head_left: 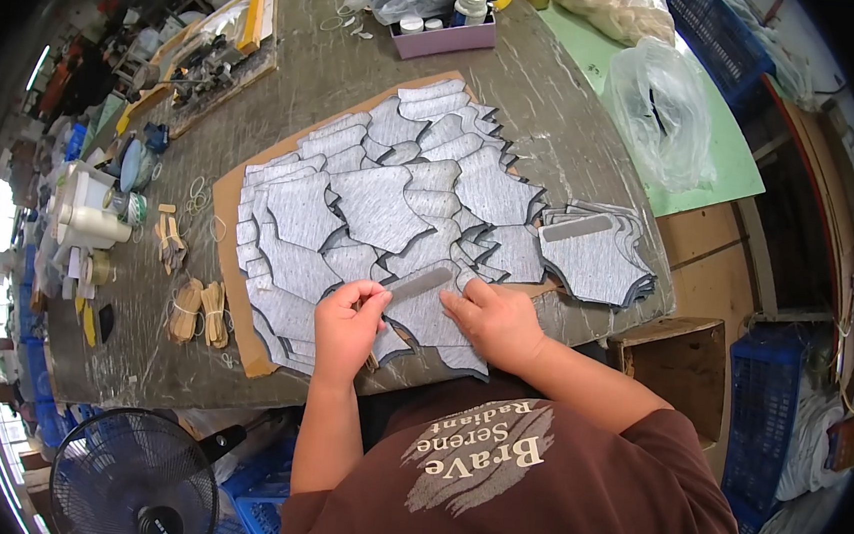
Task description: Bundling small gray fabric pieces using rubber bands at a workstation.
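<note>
Many light grey fabric pieces (381,208) with curved cut edges overlap on a brown cardboard sheet (231,242). On a piece near the front edge lies a darker grey strip (420,285), slanting between my hands. My left hand (345,329) is closed, its thumb and finger pinching the strip's left end. My right hand (495,323) rests on the same piece by the strip's other end, fingers stretched out and pressed to the cloth. To its right sits a neat stack of grey pieces (595,270); the top one carries a similar strip along its upper edge.
Bundles of tan strips (199,311) lie left of the cardboard. A purple box (447,41) with small jars stands at the far side. Clear plastic bags (660,115) lie on a green board at right. A black fan (134,485) stands at lower left; an open wooden box (675,372) sits below the table's right edge.
</note>
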Available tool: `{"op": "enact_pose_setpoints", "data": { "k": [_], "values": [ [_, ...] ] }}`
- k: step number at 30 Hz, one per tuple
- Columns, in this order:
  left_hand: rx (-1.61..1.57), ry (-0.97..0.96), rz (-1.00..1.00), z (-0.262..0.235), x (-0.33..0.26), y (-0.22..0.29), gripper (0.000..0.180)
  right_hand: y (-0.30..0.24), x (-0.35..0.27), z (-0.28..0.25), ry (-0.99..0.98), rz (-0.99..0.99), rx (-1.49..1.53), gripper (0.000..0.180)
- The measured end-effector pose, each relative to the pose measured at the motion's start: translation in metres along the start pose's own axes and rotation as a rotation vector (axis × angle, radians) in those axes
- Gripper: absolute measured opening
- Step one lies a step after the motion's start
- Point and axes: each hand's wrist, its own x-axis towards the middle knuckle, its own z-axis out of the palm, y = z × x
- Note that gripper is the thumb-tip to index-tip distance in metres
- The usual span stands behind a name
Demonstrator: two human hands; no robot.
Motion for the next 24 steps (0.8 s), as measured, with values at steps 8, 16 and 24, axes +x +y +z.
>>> {"op": "enact_pose_setpoints", "data": {
  "k": [8, 16, 24],
  "values": [
    [-0.008, 0.006, -0.021, 0.002, 0.006, -0.004, 0.005, -0.001, 0.001, -0.003, -0.024, -0.008, -0.005, 0.024],
    [0.081, 0.049, -0.014, 0.006, 0.006, 0.003, 0.007, -0.002, 0.002, -0.002, -0.033, -0.056, -0.094, 0.025],
    [0.450, 0.201, 0.327, 0.014, 0.000, 0.001, 0.006, 0.000, 0.002, -0.001, -0.043, 0.004, -0.042, 0.022]
  ]
}}
